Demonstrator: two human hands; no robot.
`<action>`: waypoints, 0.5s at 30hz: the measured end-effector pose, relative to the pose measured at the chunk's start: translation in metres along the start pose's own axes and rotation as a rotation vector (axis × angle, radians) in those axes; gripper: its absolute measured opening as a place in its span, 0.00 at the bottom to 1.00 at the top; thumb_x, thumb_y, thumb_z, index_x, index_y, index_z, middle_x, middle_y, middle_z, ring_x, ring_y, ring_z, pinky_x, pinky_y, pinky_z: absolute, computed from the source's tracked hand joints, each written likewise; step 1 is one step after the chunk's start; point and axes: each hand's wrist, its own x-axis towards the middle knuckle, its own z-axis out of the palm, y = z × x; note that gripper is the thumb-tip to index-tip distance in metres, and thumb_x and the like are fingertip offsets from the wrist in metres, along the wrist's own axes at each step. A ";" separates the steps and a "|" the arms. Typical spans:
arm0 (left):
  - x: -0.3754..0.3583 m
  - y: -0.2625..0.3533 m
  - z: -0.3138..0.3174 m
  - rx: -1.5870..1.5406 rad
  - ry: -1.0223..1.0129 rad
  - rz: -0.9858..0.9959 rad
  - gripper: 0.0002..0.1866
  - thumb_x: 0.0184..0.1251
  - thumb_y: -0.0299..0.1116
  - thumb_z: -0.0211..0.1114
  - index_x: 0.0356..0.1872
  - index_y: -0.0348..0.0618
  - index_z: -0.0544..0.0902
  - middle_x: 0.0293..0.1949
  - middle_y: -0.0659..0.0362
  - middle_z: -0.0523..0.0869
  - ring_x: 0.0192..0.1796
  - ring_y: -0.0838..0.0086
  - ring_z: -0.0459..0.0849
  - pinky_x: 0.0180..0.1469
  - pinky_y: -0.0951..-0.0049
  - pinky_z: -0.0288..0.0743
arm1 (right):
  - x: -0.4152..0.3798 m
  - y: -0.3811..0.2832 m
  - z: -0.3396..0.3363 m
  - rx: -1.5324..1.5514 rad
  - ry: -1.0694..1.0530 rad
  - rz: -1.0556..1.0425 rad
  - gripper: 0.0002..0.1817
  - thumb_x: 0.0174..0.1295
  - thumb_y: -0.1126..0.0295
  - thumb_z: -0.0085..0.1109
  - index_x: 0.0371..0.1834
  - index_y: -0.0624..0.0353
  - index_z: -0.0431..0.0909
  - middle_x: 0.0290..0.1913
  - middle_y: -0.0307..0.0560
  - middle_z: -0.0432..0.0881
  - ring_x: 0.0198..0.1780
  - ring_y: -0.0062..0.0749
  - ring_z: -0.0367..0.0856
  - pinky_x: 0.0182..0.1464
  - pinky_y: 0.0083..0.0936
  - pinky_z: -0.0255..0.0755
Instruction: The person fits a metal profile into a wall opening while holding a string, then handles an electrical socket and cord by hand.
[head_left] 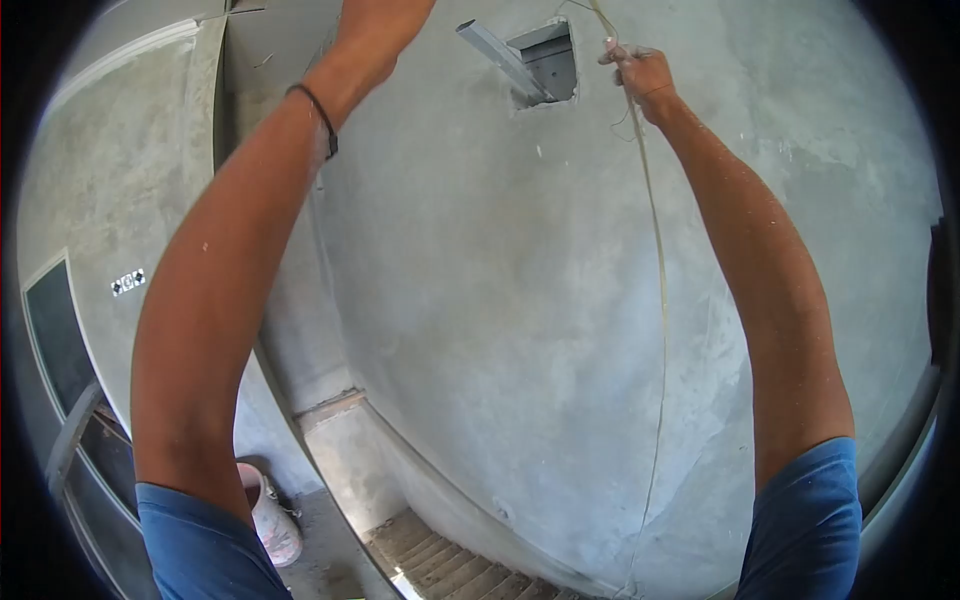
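In the head view, the right hand is raised against the backdrop of a grey plastered wall, its thumb and fingers pinched together on a pale yellowish strap. The strap is narrow and looks flat, with a slightly shiny, straw-coloured surface; it enters from the top edge above the hand, passes through the grip and hangs below it in a long, gentle bow, looking thinner toward its faint lower end. A thin, curly wire loops just below and beside the fingers.

To the left of this hand is a rectangular wall opening with rough edges, and a grey metal channel slants out of it, up and leftward.

The left hand is raised farther left, cut off by the top edge, so whether its fingers are spread or closed cannot be told. A dark bracelet circles the forearm below it. Far below the hands are descending stairs and a stained, pinkish-white bucket.
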 end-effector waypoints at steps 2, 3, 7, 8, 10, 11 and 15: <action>-0.025 -0.035 -0.006 -0.016 -0.031 -0.140 0.55 0.67 0.53 0.75 0.80 0.26 0.53 0.77 0.40 0.66 0.79 0.56 0.66 0.76 0.54 0.66 | 0.002 -0.014 0.016 0.134 -0.046 -0.143 0.15 0.71 0.58 0.65 0.44 0.58 0.92 0.27 0.43 0.83 0.28 0.27 0.76 0.32 0.30 0.69; -0.009 -0.063 0.017 -0.001 -0.130 -0.083 0.55 0.67 0.53 0.75 0.80 0.26 0.53 0.77 0.40 0.66 0.79 0.56 0.66 0.76 0.54 0.66 | -0.001 0.011 0.015 0.168 0.060 -0.115 0.15 0.71 0.58 0.65 0.44 0.58 0.92 0.27 0.43 0.83 0.28 0.27 0.76 0.32 0.30 0.69; -0.056 -0.117 0.053 -0.092 -0.069 -0.381 0.57 0.66 0.50 0.76 0.80 0.25 0.50 0.78 0.32 0.62 0.81 0.49 0.63 0.80 0.58 0.60 | 0.013 0.014 0.031 0.117 -0.055 -0.164 0.14 0.70 0.59 0.66 0.42 0.58 0.92 0.27 0.40 0.85 0.28 0.25 0.79 0.34 0.30 0.71; -0.059 -0.126 0.062 -0.104 -0.052 -0.449 0.56 0.65 0.50 0.77 0.80 0.25 0.51 0.77 0.32 0.63 0.81 0.49 0.63 0.80 0.58 0.60 | 0.017 0.017 0.033 0.009 -0.017 -0.127 0.14 0.70 0.57 0.67 0.42 0.58 0.92 0.27 0.41 0.85 0.29 0.26 0.81 0.36 0.31 0.73; -0.058 -0.143 0.079 -0.094 -0.061 -0.466 0.57 0.66 0.51 0.76 0.81 0.26 0.49 0.78 0.34 0.64 0.81 0.51 0.62 0.79 0.53 0.60 | 0.027 0.037 0.038 -0.092 0.023 -0.082 0.15 0.69 0.56 0.68 0.42 0.57 0.92 0.27 0.41 0.86 0.31 0.27 0.83 0.37 0.31 0.74; -0.056 -0.151 0.085 -0.098 -0.060 -0.480 0.58 0.67 0.52 0.75 0.81 0.27 0.47 0.78 0.37 0.64 0.82 0.53 0.61 0.78 0.47 0.61 | 0.030 0.047 0.041 -0.085 0.017 -0.108 0.17 0.68 0.53 0.69 0.40 0.57 0.92 0.27 0.41 0.87 0.31 0.28 0.84 0.39 0.32 0.76; -0.035 -0.172 0.102 -0.096 -0.041 -0.502 0.62 0.67 0.53 0.75 0.82 0.28 0.39 0.81 0.36 0.56 0.84 0.49 0.54 0.80 0.44 0.56 | 0.036 0.054 0.044 -0.088 0.043 -0.100 0.20 0.68 0.50 0.69 0.37 0.59 0.91 0.28 0.43 0.88 0.32 0.30 0.85 0.41 0.32 0.78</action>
